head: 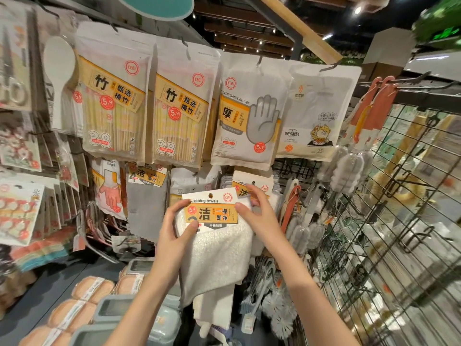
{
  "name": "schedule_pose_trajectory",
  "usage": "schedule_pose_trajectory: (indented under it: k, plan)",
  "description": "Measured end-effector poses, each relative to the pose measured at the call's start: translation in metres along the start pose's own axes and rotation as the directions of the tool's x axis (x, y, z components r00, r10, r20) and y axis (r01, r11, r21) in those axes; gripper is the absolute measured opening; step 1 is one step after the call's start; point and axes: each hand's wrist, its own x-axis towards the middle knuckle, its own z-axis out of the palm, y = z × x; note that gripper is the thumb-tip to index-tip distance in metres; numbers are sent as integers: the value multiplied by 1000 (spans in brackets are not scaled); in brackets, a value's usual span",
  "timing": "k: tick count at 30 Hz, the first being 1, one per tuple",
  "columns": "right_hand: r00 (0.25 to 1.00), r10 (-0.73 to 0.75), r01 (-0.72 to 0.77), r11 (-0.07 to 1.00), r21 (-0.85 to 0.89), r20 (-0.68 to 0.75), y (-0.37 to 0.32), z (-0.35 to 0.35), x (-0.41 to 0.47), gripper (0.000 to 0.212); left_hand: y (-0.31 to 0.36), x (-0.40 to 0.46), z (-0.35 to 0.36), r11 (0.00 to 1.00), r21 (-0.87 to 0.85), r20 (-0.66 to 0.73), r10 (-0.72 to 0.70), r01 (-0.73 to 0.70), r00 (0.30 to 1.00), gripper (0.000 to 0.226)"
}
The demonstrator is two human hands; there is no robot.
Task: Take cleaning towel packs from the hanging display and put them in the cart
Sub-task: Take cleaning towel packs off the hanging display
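A white cleaning towel pack (pixel 219 248) with an orange and white card label hangs in front of the display at centre. My left hand (pixel 178 228) pinches the label's left edge between thumb and fingers. My right hand (pixel 259 213) grips the pack's upper right corner. Behind it another cleaning towel pack (pixel 245 186) hangs on the same hook, mostly hidden. A grey cleaning towel pack (pixel 147 203) hangs just to the left. No cart is in view.
Chopstick packs (pixel 114 101) and disposable glove packs (pixel 249 113) hang above. A wire grid rack (pixel 389 221) with brushes stands at the right. Sponges (pixel 92 288) and grey lidded boxes (pixel 112 308) lie on the shelf below.
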Motion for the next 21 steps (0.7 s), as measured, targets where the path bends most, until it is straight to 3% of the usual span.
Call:
schedule_pose_trajectory:
  k: [2, 4, 10, 14, 21]
  plan:
    - [997, -44, 43, 999, 19, 62, 2, 0, -5, 60, -4, 0, 3, 1000, -5, 25, -4, 4, 1000, 40]
    - [996, -60, 58, 998, 36, 62, 7, -4, -9, 58, -8, 0, 8, 1000, 18, 41, 22, -23, 999, 39]
    - [998, -15, 14, 1000, -20, -56, 25, -30, -14, 53, -14, 18, 38, 969, 233, 248, 27, -87, 968, 43]
    - [987, 1, -16, 995, -94, -159, 30, -47, -5, 53, -16, 40, 66, 945, 309, 263, 25, -109, 964, 45]
    - [979, 29, -54, 992, -116, -202, 40, -50, 14, 53, -26, 68, 80, 933, 332, 264, 48, -137, 963, 49]
